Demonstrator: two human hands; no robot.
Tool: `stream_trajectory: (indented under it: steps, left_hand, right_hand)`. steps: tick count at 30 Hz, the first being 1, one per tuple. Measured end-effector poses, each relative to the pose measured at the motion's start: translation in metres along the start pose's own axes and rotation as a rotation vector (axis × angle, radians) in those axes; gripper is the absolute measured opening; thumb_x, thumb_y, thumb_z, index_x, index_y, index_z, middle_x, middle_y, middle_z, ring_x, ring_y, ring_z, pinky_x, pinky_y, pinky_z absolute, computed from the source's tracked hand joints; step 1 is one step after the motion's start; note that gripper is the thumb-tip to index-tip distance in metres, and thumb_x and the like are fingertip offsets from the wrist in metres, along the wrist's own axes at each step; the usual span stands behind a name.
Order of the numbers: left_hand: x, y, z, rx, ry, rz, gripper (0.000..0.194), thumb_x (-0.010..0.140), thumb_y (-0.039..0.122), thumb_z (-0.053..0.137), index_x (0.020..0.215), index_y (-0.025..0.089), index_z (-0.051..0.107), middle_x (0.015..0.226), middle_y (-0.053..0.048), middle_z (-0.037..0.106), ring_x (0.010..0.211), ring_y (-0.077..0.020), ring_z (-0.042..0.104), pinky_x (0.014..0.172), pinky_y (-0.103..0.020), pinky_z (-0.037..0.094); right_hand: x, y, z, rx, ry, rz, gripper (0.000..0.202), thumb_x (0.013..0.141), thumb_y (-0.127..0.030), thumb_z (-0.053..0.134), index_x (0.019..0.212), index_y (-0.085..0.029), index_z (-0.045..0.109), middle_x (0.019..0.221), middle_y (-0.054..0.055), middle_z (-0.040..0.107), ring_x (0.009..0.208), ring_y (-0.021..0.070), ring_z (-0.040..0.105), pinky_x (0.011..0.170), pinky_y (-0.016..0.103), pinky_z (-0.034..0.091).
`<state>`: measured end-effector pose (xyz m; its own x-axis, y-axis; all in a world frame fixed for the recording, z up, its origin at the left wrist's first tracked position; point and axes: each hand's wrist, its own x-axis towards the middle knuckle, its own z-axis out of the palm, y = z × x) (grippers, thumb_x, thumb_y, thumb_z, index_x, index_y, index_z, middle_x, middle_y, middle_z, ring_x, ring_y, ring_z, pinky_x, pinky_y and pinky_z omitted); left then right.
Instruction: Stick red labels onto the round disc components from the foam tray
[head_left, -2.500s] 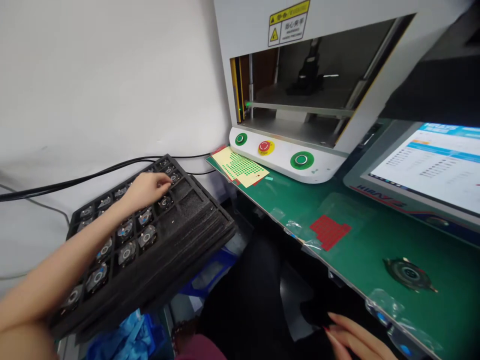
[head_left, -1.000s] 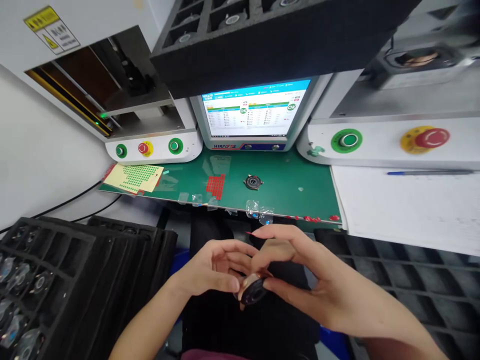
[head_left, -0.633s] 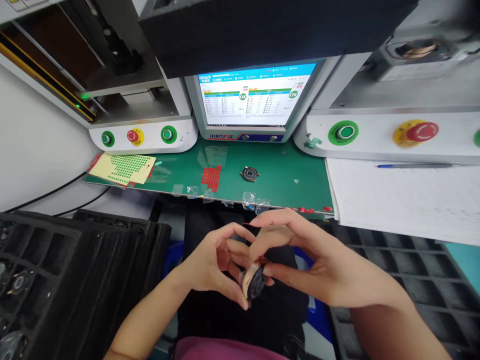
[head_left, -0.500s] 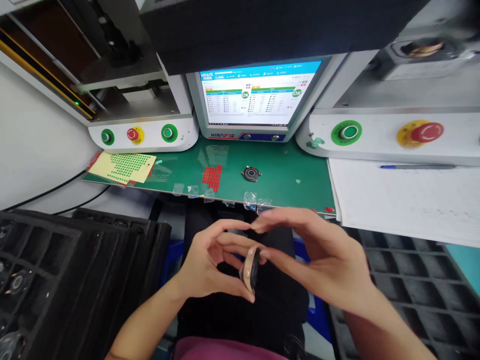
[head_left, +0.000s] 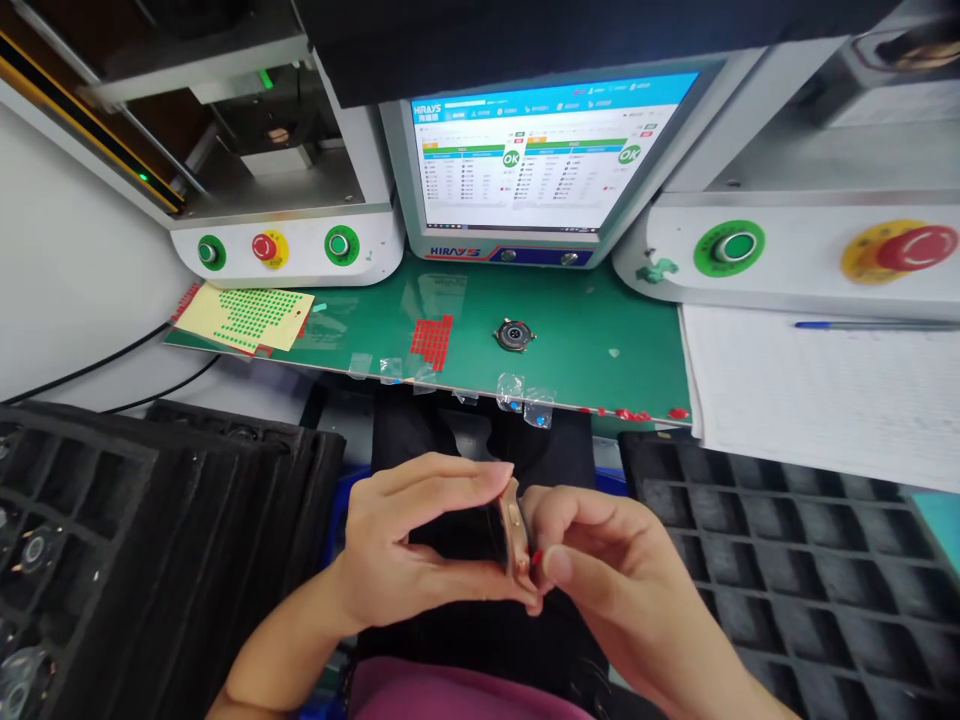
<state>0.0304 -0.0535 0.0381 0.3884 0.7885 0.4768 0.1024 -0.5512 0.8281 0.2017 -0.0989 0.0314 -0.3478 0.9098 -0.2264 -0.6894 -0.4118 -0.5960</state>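
Clock directions taken from the centre of my head view.

Watch case (head_left: 514, 535) between 5 and 6 o'clock, above the lap, held up on edge, rose-gold side showing. My left hand (head_left: 409, 545), 7 o'clock, grips it: fingers along the top, thumb under the bottom. My right hand (head_left: 626, 570), between 4 and 5, has thumb and fingers bent in close at the case's right side. A small red spot shows by that thumb; can't tell what it is, or whether those fingertips pinch it or the case.

Green mat (head_left: 585, 365) runs across the middle. On it: second watch part (head_left: 514, 335), lying flat just off centre toward 1; red sticker sheet (head_left: 432, 342), near centre toward 10; yellow sheet (head_left: 259, 318) with green dots, a little above 9. Clear film tabs hang at the near edge around 6.

Monitor (head_left: 525, 170) at 12, two green OK marks lit. Left machine (head_left: 289, 262) at 10, right machine (head_left: 802, 250) at 2, both with green and red buttons. Paper (head_left: 795, 390) at 3, blue pen (head_left: 862, 325) lying across it.

Foam trays (head_left: 180, 500) stacked at 8, round parts in some pockets. Gridded black tray (head_left: 757, 550) at 4.
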Motion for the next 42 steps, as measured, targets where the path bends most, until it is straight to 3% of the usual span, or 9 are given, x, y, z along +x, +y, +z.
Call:
stream_trajectory:
  steps: [15,19,24,27,29,31,36,39,42]
  left_hand:
    - [0.003,0.002,-0.006,-0.006,-0.079,-0.005,0.071,0.061,0.029,0.091,0.128,0.026,0.067,0.104,-0.010,0.078,0.084,-0.0195,0.076,0.074,-0.025,0.064]
    - [0.004,0.004,-0.007,-0.004,-0.096,0.022,0.072,0.063,0.028,0.090,0.131,0.025,0.065,0.103,-0.011,0.078,0.084,-0.0196,0.075,0.074,-0.026,0.063]
    - [0.005,0.002,-0.007,-0.071,-0.124,0.006,0.072,0.067,0.031,0.087,0.134,0.030,0.062,0.101,-0.009,0.078,0.081,-0.0185,0.074,0.070,-0.026,0.062]
    - [0.003,-0.006,-0.003,-0.095,-0.090,0.008,0.071,0.065,0.031,0.089,0.131,0.029,0.064,0.101,-0.010,0.077,0.081,-0.0181,0.073,0.069,-0.025,0.062]
    - [0.000,-0.011,0.000,-0.202,-0.064,-0.074,0.067,0.063,0.030,0.090,0.126,0.028,0.068,0.101,-0.010,0.077,0.081,-0.0178,0.073,0.072,-0.025,0.062]
    - [-0.002,-0.014,0.004,-0.407,-0.062,-0.262,0.059,0.066,0.033,0.089,0.122,0.029,0.071,0.104,-0.009,0.077,0.083,-0.0180,0.074,0.074,-0.025,0.062]
    - [-0.008,-0.012,0.009,-1.045,-0.044,-0.733,0.035,0.096,0.040,0.058,0.125,0.022,0.069,0.107,-0.011,0.077,0.086,-0.0182,0.076,0.068,-0.025,0.063]
    - [-0.012,-0.010,0.015,-1.244,-0.019,-0.821,0.033,0.098,0.038,0.054,0.118,0.016,0.069,0.099,-0.011,0.077,0.077,-0.0171,0.076,0.060,-0.023,0.063]
    - [-0.014,-0.009,0.024,-1.235,-0.006,-0.830,0.034,0.095,0.042,0.058,0.103,0.011,0.067,0.088,-0.010,0.075,0.062,-0.0131,0.071,0.050,-0.019,0.059]
  right_hand:
    - [0.005,-0.003,-0.001,0.061,-0.060,0.077,0.014,0.075,-0.013,0.082,0.070,-0.016,0.069,0.067,0.000,0.069,0.060,0.0054,0.061,0.060,0.014,0.052]
    - [0.006,-0.002,0.002,0.099,-0.066,0.093,0.023,0.077,-0.019,0.082,0.070,-0.016,0.060,0.064,-0.001,0.066,0.058,0.0058,0.062,0.059,0.014,0.053]
    - [0.009,0.007,0.007,0.203,0.026,0.109,0.051,0.067,-0.022,0.088,0.074,-0.022,0.038,0.054,-0.011,0.051,0.043,0.0058,0.053,0.044,0.015,0.051]
    - [0.012,0.012,0.007,0.195,0.036,0.107,0.053,0.069,-0.026,0.087,0.072,-0.022,0.035,0.052,-0.010,0.052,0.041,0.0056,0.050,0.041,0.015,0.050]
    - [0.013,0.011,0.005,0.160,0.039,0.114,0.053,0.069,-0.031,0.088,0.071,-0.022,0.036,0.049,-0.010,0.050,0.039,0.0048,0.046,0.041,0.015,0.048]
    - [0.012,0.008,0.003,0.100,0.047,0.075,0.049,0.071,-0.038,0.085,0.070,-0.021,0.039,0.047,-0.009,0.046,0.040,0.0055,0.044,0.043,0.017,0.049]
    - [0.010,0.004,-0.005,-0.145,0.321,-0.302,0.029,0.080,-0.035,0.076,0.068,-0.020,0.055,0.060,-0.002,0.054,0.059,0.0110,0.056,0.058,0.020,0.054]
    - [0.009,0.014,-0.008,-0.236,0.434,-0.432,0.014,0.081,-0.027,0.076,0.076,-0.021,0.064,0.077,0.001,0.064,0.074,0.0117,0.064,0.070,0.020,0.056]
    - [0.008,0.027,-0.007,-0.241,0.436,-0.418,0.006,0.086,-0.026,0.073,0.088,-0.024,0.067,0.094,0.003,0.069,0.090,0.0149,0.068,0.078,0.024,0.058]
